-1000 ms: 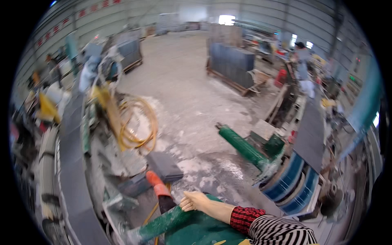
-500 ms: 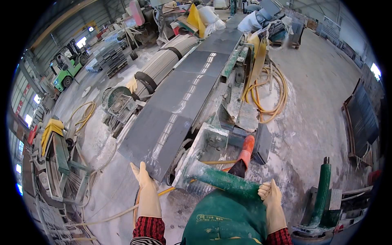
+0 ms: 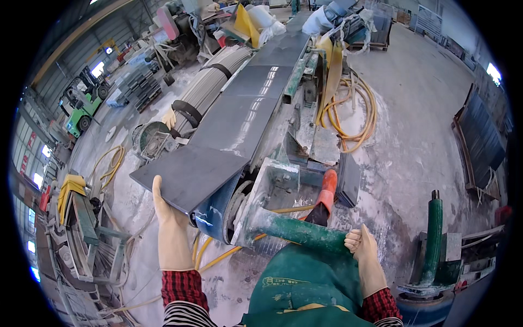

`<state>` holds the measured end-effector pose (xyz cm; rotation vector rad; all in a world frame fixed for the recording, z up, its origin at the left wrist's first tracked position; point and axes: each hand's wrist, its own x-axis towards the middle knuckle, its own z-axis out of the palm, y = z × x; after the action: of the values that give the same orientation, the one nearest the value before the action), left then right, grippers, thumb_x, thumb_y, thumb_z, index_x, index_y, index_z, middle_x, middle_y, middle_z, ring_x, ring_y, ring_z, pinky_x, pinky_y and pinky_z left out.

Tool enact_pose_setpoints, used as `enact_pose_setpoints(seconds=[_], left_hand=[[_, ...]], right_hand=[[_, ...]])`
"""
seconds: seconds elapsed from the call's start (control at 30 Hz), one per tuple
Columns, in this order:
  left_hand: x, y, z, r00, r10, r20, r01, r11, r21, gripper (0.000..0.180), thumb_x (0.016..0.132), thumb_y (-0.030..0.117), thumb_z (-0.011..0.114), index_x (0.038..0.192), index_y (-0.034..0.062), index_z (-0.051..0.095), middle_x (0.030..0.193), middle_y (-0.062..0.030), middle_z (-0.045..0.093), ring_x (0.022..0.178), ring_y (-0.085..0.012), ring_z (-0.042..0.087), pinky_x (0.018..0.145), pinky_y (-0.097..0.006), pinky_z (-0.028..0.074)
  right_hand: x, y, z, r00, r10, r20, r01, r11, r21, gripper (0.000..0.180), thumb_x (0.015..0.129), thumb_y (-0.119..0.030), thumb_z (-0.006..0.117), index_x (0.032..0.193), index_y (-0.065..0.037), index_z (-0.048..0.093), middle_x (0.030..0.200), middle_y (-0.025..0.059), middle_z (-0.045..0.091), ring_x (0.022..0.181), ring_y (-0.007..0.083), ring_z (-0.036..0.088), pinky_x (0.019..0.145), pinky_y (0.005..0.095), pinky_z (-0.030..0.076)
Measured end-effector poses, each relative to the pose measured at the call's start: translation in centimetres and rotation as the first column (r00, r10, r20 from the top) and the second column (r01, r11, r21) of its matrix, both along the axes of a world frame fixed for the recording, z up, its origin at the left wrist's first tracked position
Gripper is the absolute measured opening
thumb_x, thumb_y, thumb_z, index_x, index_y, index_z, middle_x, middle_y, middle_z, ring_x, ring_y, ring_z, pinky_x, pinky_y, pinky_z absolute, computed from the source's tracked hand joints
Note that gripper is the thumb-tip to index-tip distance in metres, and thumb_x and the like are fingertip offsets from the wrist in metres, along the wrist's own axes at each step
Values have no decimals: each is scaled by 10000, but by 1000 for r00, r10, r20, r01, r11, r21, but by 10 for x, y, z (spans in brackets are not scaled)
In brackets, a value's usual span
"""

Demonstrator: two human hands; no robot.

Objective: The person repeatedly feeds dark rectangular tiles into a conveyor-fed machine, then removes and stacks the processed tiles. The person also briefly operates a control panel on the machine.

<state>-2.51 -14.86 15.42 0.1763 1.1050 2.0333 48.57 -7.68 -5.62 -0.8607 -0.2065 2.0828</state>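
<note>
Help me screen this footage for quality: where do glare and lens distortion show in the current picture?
Head view, middle: bright reflected streaks run along the farther slabs, while the near slab looks duller; head view, right: the window is washed out; head view, rim: straight lines bend and corners go black; head view, below: left hand and right hand look fairly sharp.

We're in an industrial workshop. We see it in the belt [image 3: 214, 213] bearing grey slabs [image 3: 234, 120], the forklift [image 3: 81, 115] beyond its left edge, and the coiled hose [image 3: 372, 111] past its right edge.
</note>
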Motion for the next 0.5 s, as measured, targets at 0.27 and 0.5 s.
enact_pose_setpoints(seconds=[0.27, 0.5], left_hand=[[-18, -7, -6, 1000, -25, -13, 24, 999, -20, 585, 758, 145, 562, 1323, 8, 503, 1306, -179, 592, 1190, -375, 579, 1045, -522, 467], [29, -55, 14, 995, 15, -97, -4, 994, 111, 622, 700, 201, 595, 1290, 10, 541, 1257, -178, 623, 1141, -382, 603, 1018, -520, 478]], right_hand=[[7, 3, -26, 940, -26, -340, 4, 998, -65, 438, 1042, -397, 456, 701, -163, 315, 668, -50, 240, 561, 97, 269, 504, 260, 250], [4, -13, 16, 984, -68, -168, 56, 996, -71, 409, 1045, -398, 456, 742, -143, 353, 667, -43, 274, 544, 105, 272, 502, 274, 252]])
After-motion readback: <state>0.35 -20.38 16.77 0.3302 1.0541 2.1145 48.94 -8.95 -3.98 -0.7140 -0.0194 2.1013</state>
